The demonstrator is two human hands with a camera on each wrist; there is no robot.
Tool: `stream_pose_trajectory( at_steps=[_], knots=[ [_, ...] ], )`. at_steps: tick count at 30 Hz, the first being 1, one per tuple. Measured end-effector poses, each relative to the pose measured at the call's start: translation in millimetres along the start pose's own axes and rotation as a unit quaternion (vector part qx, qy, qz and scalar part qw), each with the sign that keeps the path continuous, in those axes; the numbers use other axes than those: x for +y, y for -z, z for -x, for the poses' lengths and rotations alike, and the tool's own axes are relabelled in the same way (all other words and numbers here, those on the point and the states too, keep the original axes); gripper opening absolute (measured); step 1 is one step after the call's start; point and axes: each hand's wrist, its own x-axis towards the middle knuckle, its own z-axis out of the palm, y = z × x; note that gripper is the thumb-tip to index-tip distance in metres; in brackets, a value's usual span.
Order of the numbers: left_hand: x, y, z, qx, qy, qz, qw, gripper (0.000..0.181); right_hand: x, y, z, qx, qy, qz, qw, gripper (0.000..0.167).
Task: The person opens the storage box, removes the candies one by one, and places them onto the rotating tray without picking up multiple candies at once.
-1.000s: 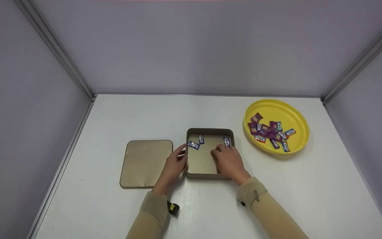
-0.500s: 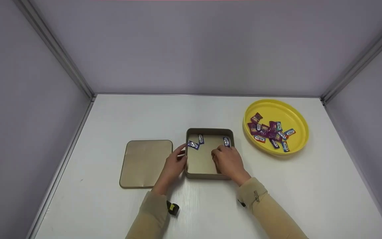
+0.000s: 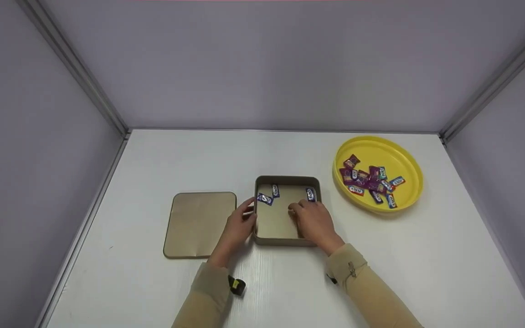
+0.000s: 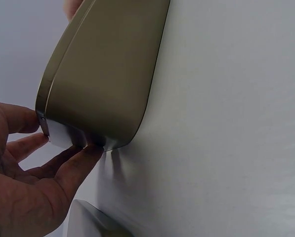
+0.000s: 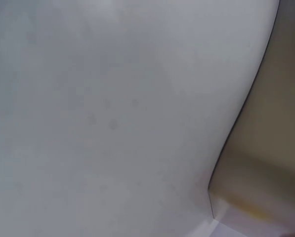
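Note:
A square gold tin [image 3: 285, 242] stands uncovered in the middle of the table. Inside it, small blue-wrapped candies lie at the back left [image 3: 265, 199] and one more blue candy [image 3: 311, 194] sits at the back right. My left hand [image 3: 239, 225] touches the tin's left wall with spread fingers, also seen on the tin's wall in the left wrist view. My right hand [image 3: 315, 221] reaches into the tin's right half with bent fingers. Its fingertips are hidden, so whether it holds a candy does not show. The right wrist view shows the tin's outer wall [image 5: 266, 133] and white table.
A matching flat gold lid [image 3: 200, 224] lies left of the tin, close by my left forearm. To the right, a round yellow tray [image 3: 401, 164] bears several purple, blue and red candies. Grey panels [image 3: 262, 68] enclose the white table [image 3: 121, 196] at the back and sides.
Both hands stay almost where they were. The right hand's fingers shift slightly inside the tin, while the tin, lid and tray keep their places.

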Motion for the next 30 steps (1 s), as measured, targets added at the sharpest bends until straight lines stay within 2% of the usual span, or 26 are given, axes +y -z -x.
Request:
stream_pose_trajectory(
  at_steps=[8, 16, 25, 30],
  knots=[
    [-3.3, -0.2, 0.0, -0.004, -0.004, -0.006, 1.0, 0.049, 0.9, -1.2, -0.5, 0.011, -0.008, 0.004, 0.9999, 0.008],
    [-3.9, 0.3, -1.4, 0.001, 0.0, 0.001, 1.0, 0.049, -0.3, -0.5, -0.2, 0.021, -0.02, -0.021, 0.9993, 0.007],
    [-2.1, 0.0, -1.1, 0.0, 0.017, 0.009, 0.9998, 0.05, 2.0, 0.4, 1.5, 0.065, 0.013, -0.066, 0.9956, 0.009],
    [-2.1, -0.1, -1.2, 0.001, 0.015, 0.001, 0.9999, 0.049, 3.3, 0.5, 1.7, 0.073, 0.009, -0.084, 0.9938, 0.008]
  ],
)
